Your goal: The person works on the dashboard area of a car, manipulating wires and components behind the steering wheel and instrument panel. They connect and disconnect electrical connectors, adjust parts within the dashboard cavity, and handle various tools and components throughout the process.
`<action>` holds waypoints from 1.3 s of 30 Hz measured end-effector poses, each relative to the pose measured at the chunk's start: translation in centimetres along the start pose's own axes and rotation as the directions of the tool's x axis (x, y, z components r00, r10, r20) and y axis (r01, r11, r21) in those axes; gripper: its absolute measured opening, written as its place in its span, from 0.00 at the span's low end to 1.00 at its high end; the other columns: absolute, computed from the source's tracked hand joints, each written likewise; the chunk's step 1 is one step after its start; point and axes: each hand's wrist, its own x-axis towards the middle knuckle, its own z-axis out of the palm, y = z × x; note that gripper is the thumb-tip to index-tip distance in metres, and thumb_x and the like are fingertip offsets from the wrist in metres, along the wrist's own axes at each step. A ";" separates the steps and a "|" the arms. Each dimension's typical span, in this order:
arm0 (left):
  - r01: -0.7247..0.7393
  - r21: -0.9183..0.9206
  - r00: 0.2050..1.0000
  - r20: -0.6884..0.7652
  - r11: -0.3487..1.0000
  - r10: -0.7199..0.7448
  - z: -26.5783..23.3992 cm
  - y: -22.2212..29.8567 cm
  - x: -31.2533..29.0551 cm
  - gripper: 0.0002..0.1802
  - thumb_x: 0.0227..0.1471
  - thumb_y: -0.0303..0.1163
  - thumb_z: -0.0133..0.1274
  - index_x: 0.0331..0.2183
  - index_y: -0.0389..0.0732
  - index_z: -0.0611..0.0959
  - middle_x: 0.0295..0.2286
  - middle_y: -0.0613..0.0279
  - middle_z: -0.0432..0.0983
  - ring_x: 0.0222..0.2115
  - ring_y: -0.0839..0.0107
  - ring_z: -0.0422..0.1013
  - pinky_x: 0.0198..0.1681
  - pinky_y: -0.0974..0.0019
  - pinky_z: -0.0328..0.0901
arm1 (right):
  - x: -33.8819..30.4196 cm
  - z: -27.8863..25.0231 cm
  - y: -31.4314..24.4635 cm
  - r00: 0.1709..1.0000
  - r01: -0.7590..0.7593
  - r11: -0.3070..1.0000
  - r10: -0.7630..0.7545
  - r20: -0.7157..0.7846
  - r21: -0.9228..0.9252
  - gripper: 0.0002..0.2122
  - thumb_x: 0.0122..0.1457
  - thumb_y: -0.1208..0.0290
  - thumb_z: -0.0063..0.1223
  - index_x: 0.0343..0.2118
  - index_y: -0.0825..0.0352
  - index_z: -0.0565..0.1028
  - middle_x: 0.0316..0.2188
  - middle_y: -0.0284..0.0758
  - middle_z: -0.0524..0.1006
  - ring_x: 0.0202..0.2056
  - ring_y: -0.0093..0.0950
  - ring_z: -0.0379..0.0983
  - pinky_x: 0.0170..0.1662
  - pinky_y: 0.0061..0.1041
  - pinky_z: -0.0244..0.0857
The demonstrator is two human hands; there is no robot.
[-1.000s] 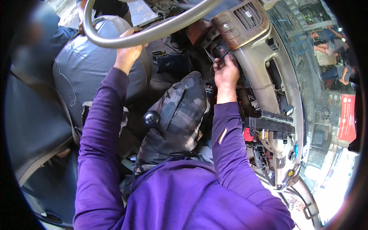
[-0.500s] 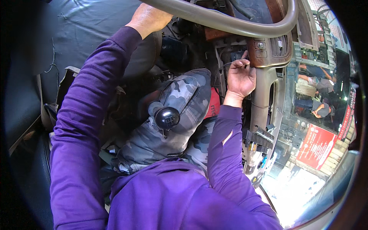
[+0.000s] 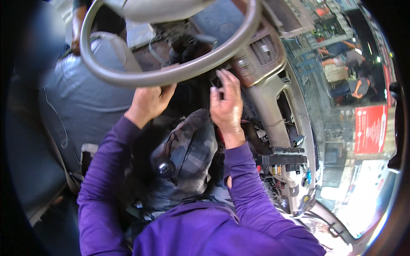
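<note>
Grey steering wheel (image 3: 171, 74) gripped at its lower rim by left hand (image 3: 147, 104), fingers curled around it. Right hand (image 3: 226, 104) raised beside dashboard panel (image 3: 260, 64), fingers loosely spread, holding nothing, tips at dark opening under the wheel. Purple sleeves below; black gear knob (image 3: 163, 167) over camouflage cloth (image 3: 188, 162) between forearms.

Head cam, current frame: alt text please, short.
A person in purple sleeves grips the lower rim of a grey steering wheel with the left hand, while the right hand reaches, fingers spread, into the stripped dashboard. A black gear knob stands below.
</note>
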 end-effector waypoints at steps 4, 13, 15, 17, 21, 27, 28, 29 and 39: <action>0.209 -0.247 0.978 0.037 0.946 -0.206 0.3 4.2 0.7 0.13 0.61 0.30 0.60 0.45 0.34 0.83 0.32 0.54 0.83 0.31 0.61 0.80 0.37 0.60 0.73 | 3.2 0.0 -0.7 0.972 0.189 0.982 -0.188 0.139 0.006 0.21 0.57 0.78 0.61 0.54 0.66 0.75 0.56 0.44 0.73 0.54 0.46 0.73 0.51 0.37 0.74; 0.316 -0.941 0.483 0.268 -0.119 -0.834 1.1 1.2 4.7 0.06 0.64 0.28 0.54 0.44 0.41 0.79 0.33 0.64 0.81 0.33 0.71 0.78 0.38 0.67 0.73 | 1.8 -0.7 0.6 0.998 0.005 0.948 -0.026 0.060 0.318 0.05 0.58 0.71 0.63 0.36 0.64 0.81 0.33 0.35 0.78 0.35 0.40 0.78 0.39 0.36 0.73; 0.332 -0.929 0.496 0.321 -0.165 -0.807 1.1 1.4 5.1 0.04 0.65 0.28 0.53 0.41 0.41 0.80 0.33 0.64 0.81 0.33 0.72 0.77 0.36 0.68 0.73 | 1.0 -0.5 0.9 0.999 -0.039 0.919 0.049 -0.016 0.392 0.05 0.59 0.73 0.62 0.36 0.65 0.81 0.34 0.36 0.78 0.35 0.40 0.79 0.39 0.36 0.73; 0.417 -0.886 0.372 0.370 -0.203 -0.851 2.8 4.9 6.3 0.05 0.67 0.30 0.52 0.39 0.41 0.81 0.33 0.65 0.81 0.29 0.75 0.76 0.34 0.69 0.73 | 0.2 -0.4 2.1 0.977 -0.042 0.894 0.131 -0.169 0.447 0.04 0.59 0.75 0.61 0.37 0.66 0.81 0.36 0.37 0.79 0.36 0.41 0.79 0.39 0.36 0.74; 0.652 -0.740 0.383 0.510 -0.165 -0.770 4.1 8.4 6.5 0.05 0.66 0.33 0.55 0.40 0.44 0.82 0.35 0.68 0.82 0.27 0.77 0.76 0.34 0.70 0.73 | -0.8 -2.4 3.3 0.938 -0.068 0.850 0.233 -0.258 0.522 0.07 0.58 0.81 0.56 0.39 0.68 0.81 0.39 0.41 0.79 0.38 0.41 0.81 0.41 0.32 0.75; 0.695 -0.708 0.614 0.496 0.125 -0.614 8.3 12.3 11.1 0.06 0.63 0.32 0.58 0.42 0.46 0.83 0.33 0.68 0.81 0.25 0.77 0.74 0.32 0.71 0.71 | -2.2 -3.5 5.1 0.928 -0.031 0.811 0.240 -0.285 0.584 0.12 0.52 0.77 0.57 0.41 0.72 0.80 0.40 0.45 0.79 0.39 0.43 0.79 0.44 0.35 0.73; 0.677 -0.718 0.654 0.486 0.162 -0.579 8.9 12.6 11.6 0.05 0.62 0.31 0.59 0.41 0.46 0.82 0.33 0.66 0.81 0.25 0.77 0.74 0.32 0.70 0.70 | -2.3 -3.2 5.3 0.925 0.003 0.832 0.208 -0.317 0.555 0.12 0.52 0.76 0.58 0.40 0.72 0.80 0.40 0.45 0.79 0.40 0.45 0.79 0.46 0.37 0.73; 0.657 -0.681 0.707 0.407 0.324 -0.579 10.0 12.9 12.1 0.06 0.62 0.30 0.59 0.41 0.44 0.82 0.33 0.64 0.82 0.24 0.78 0.73 0.29 0.72 0.68 | -2.4 -2.9 5.2 0.921 -0.028 0.845 0.229 -0.314 0.534 0.13 0.53 0.76 0.58 0.41 0.72 0.79 0.40 0.46 0.80 0.41 0.46 0.78 0.47 0.38 0.72; 0.375 -0.221 0.927 0.080 0.900 -0.366 11.5 10.0 13.9 0.11 0.65 0.28 0.55 0.43 0.32 0.86 0.27 0.66 0.81 0.28 0.81 0.72 0.34 0.73 0.68 | 2.7 -3.5 0.6 0.821 -0.124 0.929 0.293 -0.490 0.348 0.12 0.61 0.81 0.53 0.48 0.76 0.75 0.40 0.51 0.79 0.42 0.51 0.77 0.48 0.41 0.72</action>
